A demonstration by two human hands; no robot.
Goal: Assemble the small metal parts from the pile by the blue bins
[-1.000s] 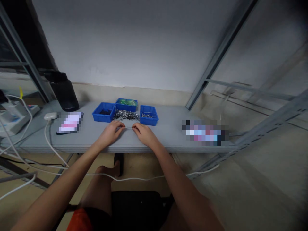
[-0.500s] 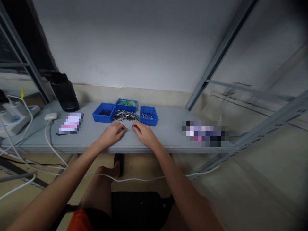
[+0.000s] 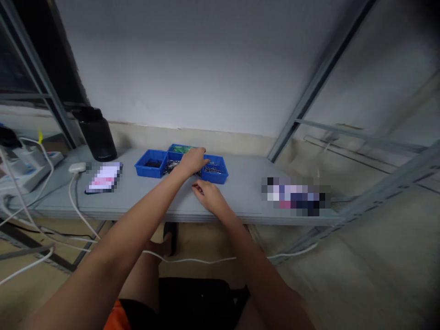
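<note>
trays [image 3: 150, 172] (bottle [image 3: 99, 140] lettering illegible) near parted left hand [image 3: 193, 160], closed right hand [image 3: 207, 195], contents unclear.

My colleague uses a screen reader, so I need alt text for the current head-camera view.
A person's left hand is over small metal pieces, fingers by the right-hand blue bin. The right hand is nearer the front of a gray table, with two more blue bins and a dark bottle.
</note>
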